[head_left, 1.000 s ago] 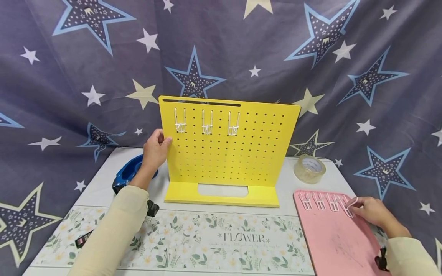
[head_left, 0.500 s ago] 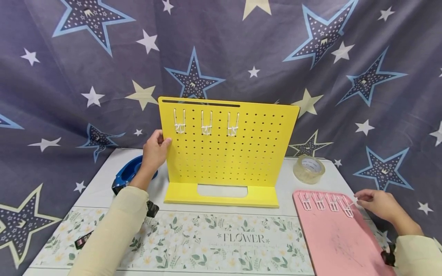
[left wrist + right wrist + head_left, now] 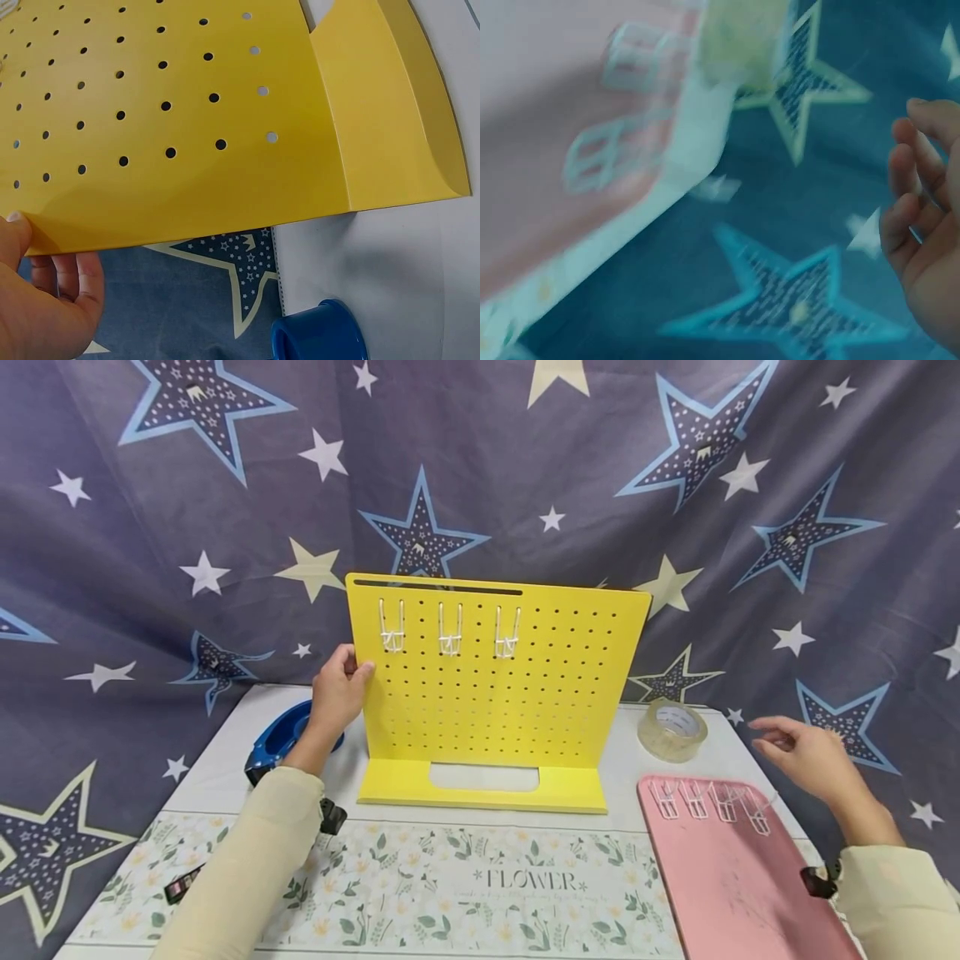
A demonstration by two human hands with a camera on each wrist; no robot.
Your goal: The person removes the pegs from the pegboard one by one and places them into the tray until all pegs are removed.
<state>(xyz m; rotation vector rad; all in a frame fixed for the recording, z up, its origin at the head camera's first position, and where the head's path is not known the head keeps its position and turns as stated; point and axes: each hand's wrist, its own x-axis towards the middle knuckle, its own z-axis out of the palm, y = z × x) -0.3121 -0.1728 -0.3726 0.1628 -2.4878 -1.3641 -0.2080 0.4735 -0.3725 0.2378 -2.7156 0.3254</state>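
Observation:
My left hand (image 3: 337,695) grips the left edge of an upright yellow pegboard (image 3: 480,702), thumb on its front and fingers behind, as the left wrist view also shows. Three white wire hooks hang in a row near the board's top: a left hook (image 3: 392,641), a middle hook (image 3: 450,641) and a right hook (image 3: 506,645). My right hand (image 3: 813,760) is raised above the far right corner of a pink tray (image 3: 750,893), fingers loosely bent, holding nothing. Several more wire hooks lie along the tray's far end, the rightmost hook (image 3: 759,821) slanted. The right wrist view is blurred.
A roll of clear tape (image 3: 672,731) sits right of the board, behind the tray. A blue plastic object (image 3: 273,743) stands left, partly behind my forearm. A small dark item (image 3: 180,885) lies near the left sleeve. A star-patterned curtain (image 3: 480,460) closes off the back.
My right hand was at the rightmost hook on the tray; it has let go and risen away from it. The hook stays on the tray. My left hand keeps its grip on the board.

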